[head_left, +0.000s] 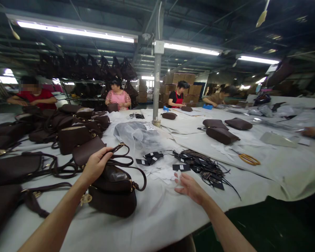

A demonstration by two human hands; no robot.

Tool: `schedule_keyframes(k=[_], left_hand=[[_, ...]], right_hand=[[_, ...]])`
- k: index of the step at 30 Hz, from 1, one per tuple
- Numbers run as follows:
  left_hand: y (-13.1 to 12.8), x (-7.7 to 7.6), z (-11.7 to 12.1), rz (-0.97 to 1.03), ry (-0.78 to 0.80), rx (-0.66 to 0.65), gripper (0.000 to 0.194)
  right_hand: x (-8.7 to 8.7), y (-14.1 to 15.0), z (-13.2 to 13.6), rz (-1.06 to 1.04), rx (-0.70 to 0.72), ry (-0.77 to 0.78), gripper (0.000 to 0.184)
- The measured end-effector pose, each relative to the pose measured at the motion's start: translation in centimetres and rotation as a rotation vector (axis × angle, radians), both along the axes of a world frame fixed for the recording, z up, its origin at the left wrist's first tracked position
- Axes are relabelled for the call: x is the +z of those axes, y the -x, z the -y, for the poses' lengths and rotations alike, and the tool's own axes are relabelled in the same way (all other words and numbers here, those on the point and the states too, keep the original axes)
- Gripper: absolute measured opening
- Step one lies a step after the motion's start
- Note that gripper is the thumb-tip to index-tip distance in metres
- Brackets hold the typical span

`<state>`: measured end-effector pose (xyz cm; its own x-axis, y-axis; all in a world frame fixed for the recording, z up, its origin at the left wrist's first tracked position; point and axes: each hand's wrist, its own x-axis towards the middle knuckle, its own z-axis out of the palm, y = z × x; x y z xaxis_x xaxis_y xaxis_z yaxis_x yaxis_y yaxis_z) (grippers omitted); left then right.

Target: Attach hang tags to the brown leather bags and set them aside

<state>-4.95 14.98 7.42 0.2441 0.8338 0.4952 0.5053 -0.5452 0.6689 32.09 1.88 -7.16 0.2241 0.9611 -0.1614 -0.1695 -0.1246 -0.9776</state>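
Observation:
A dark brown handbag (112,201) stands on the table in front of me, its top folded back and clear plastic showing at the opening. My left hand (96,166) is closed at the bag's upper edge, thumb and fingers pinching its strap (122,148). To the right, my right hand (190,187) pinches a small thin white piece (179,177), perhaps paper or film. Similar white pieces (161,175) lie loose just beyond it. Black tags (181,167) with white labels rest near my fingertips, beside a heap of corded black tags (206,168).
Many brown handbags (73,138) crowd the left side. A clear plastic bag (136,134) lies by a pillar (156,80). Orange-handled scissors (249,159) and brown pouches (222,134) are to the right. Several co-workers sit across the table; another person's hand (313,131) reaches in at right.

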Motion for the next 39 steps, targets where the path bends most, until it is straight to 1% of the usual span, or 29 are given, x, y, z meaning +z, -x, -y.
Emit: schedule_keyframes(k=[1,2,3,4,5,6,8,9,10,13,14,15,16,18,21,22,24,26,28,30,32,34,36,39], left_hand=[[0.0,0.0,0.1,-0.001,-0.003,0.006,0.04],[-0.1,0.0,0.1,-0.002,-0.006,0.01,0.04],[-0.1,0.0,0.2,-0.003,-0.007,0.014,0.039],[-0.1,0.0,0.3,-0.005,-0.006,0.018,0.039],[-0.1,-0.1,0.3,-0.007,-0.002,0.019,0.038],[-0.1,-0.1,0.4,-0.009,0.004,0.017,0.038],[-0.1,-0.1,0.5,-0.009,0.018,0.014,0.039],[-0.1,-0.1,0.6,-0.007,0.022,0.013,0.038],[-0.1,-0.1,0.7,-0.005,0.025,0.014,0.038],[-0.2,-0.2,0.7,-0.009,0.024,0.018,0.037],[-0.2,-0.3,0.7,-0.011,0.022,0.019,0.037],[-0.2,-0.3,0.7,-0.012,0.021,0.019,0.037],[-0.2,-0.3,0.6,-0.013,0.02,0.018,0.036],[-0.2,-0.4,0.7,-0.011,0.024,0.019,0.036],[-0.2,-0.3,0.9,-0.003,0.031,0.018,0.035],[-0.2,-0.2,1.0,-0.001,0.032,0.015,0.035],[0.0,-0.2,1.2,0.0,0.034,0.004,0.034],[0.1,-0.1,1.3,-0.002,0.036,-0.005,0.033],[0.3,-0.2,1.3,-0.001,0.033,-0.006,0.032],[0.5,-0.3,1.2,0.003,0.03,-0.011,0.032],[0.6,-0.4,1.2,0.011,0.026,-0.022,0.033],[0.7,-0.5,1.3,0.015,0.029,-0.036,0.034],[0.7,-0.5,1.4,0.016,0.033,-0.041,0.034],[0.7,-0.5,1.5,0.013,0.027,-0.036,0.034]], right_hand=[[0.3,0.4,-0.3,0.209,0.04,-0.018,0.026],[0.5,0.9,-0.6,0.422,0.052,-0.055,0.025],[0.6,1.4,-0.9,0.611,0.033,-0.105,0.024],[0.7,1.8,-1.1,0.751,-0.006,-0.152,0.022],[0.7,2.2,-1.4,0.825,-0.051,-0.175,0.021],[0.7,2.6,-1.6,0.832,-0.088,-0.164,0.021],[1.0,2.9,-1.7,0.731,-0.122,-0.083,0.023],[1.3,2.9,-1.7,0.671,-0.133,-0.074,0.025],[1.7,2.9,-1.6,0.621,-0.146,-0.105,0.027],[2.7,3.1,-1.3,0.503,-0.153,-0.296,0.035],[2.9,3.3,-1.1,0.448,-0.135,-0.319,0.037],[2.8,3.6,-1.0,0.385,-0.114,-0.306,0.038],[2.6,3.9,-0.9,0.323,-0.092,-0.267,0.038],[1.4,4.4,-0.7,0.225,-0.06,-0.156,0.038],[-0.9,4.5,-0.3,0.203,0.034,-0.031,0.036],[-1.6,4.3,-0.2,0.235,0.075,-0.021,0.035],[-2.6,3.9,-0.1,0.303,0.145,-0.049,0.032],[-2.9,3.6,-0.2,0.286,0.161,-0.074,0.032],[-2.7,3.4,-0.3,0.155,0.141,-0.066,0.037],[-2.2,3.2,-0.5,-0.048,0.102,-0.033,0.04],[-1.5,2.9,-0.6,-0.246,0.079,-0.014,0.04],[-0.7,2.6,-0.5,-0.386,0.09,-0.022,0.038],[-0.2,2.6,-0.2,-0.445,0.124,-0.048,0.036],[0.1,3.3,0.4,-0.417,0.156,-0.092,0.033]])
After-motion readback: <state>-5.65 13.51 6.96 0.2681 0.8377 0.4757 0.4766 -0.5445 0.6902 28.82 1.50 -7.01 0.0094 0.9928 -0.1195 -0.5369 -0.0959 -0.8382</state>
